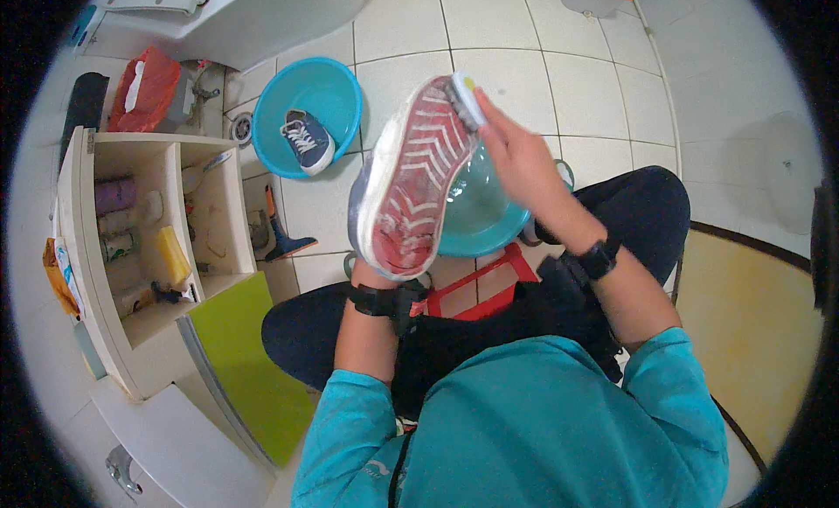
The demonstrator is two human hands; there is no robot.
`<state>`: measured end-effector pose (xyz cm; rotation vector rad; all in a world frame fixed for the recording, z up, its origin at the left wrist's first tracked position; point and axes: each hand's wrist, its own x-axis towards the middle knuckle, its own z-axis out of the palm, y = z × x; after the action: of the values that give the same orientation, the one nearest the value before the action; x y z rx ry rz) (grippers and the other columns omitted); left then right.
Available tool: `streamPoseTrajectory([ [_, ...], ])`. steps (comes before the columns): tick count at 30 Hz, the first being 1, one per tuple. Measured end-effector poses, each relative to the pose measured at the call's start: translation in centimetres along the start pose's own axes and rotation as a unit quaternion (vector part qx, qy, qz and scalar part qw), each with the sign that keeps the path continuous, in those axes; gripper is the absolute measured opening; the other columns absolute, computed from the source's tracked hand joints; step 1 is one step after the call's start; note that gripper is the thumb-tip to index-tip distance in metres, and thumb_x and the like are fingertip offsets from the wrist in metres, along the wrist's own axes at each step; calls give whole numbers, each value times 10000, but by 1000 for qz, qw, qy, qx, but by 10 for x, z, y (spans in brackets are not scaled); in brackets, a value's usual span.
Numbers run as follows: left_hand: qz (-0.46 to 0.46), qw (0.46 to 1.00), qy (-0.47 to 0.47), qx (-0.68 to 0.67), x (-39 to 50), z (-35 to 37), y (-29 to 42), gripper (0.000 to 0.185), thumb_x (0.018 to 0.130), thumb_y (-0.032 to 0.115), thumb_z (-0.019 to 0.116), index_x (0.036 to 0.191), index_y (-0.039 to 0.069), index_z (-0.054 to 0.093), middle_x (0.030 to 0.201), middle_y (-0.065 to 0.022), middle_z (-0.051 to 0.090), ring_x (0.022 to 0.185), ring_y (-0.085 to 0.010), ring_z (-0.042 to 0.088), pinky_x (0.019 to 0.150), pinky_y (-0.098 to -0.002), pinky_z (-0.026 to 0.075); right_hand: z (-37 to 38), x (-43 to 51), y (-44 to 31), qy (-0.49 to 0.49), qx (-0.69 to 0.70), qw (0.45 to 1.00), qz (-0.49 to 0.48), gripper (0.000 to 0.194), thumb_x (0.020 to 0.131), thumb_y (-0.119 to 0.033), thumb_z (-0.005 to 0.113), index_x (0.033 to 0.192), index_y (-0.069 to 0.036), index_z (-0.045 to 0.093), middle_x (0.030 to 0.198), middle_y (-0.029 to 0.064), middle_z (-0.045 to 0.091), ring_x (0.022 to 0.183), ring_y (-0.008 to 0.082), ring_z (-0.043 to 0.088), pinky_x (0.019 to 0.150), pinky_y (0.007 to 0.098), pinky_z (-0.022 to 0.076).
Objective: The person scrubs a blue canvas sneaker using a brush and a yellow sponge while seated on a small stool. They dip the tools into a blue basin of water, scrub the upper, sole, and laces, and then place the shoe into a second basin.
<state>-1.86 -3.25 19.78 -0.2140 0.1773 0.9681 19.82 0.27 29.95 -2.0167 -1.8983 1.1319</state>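
Note:
A sneaker with a red-and-white patterned sole (419, 173) is held up sole towards me, its white sidewall showing at the left. My left hand (370, 274) grips it from behind, most of the hand hidden by the shoe. In my right hand (518, 154) is a white scrub brush (467, 101), its bristles against the sole's upper right edge, near one end. Below the shoe, a teal plastic basin (482, 247) holds cloudy water, partly covered by the shoe and my right hand.
To the left, another blue basin (262, 124) contains a navy lace-up sneaker (308, 141). A squeegee (282, 239) lies beside an open-shelved cabinet (172, 200) with a green door (242, 357). Red plastic framework (521, 262) is between my legs. White tiles (498, 82) cover the floor.

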Motion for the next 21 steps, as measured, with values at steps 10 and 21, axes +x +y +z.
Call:
streamPoseTrajectory([
  [10, 81, 992, 21, 98, 4, -1, -3, 486, 987, 406, 532, 1387, 129, 550, 1233, -138, 607, 841, -199, 553, 612, -275, 478, 28, -21, 16, 26, 48, 972, -227, 507, 1032, -351, 491, 1527, -281, 408, 953, 218, 703, 809, 419, 688, 694, 480, 559],
  [21, 119, 971, 56, 201, -1, 9, 1, 494, 961, 361, 579, 1386, 111, 542, 1270, -149, 596, 964, -237, 546, 746, -320, 466, 28, -28, 15, -4, -20, 970, -243, 587, 1008, -248, 511, 1569, -210, 342, 968, 192, 723, 673, 344, 661, 656, 505, 538],
])
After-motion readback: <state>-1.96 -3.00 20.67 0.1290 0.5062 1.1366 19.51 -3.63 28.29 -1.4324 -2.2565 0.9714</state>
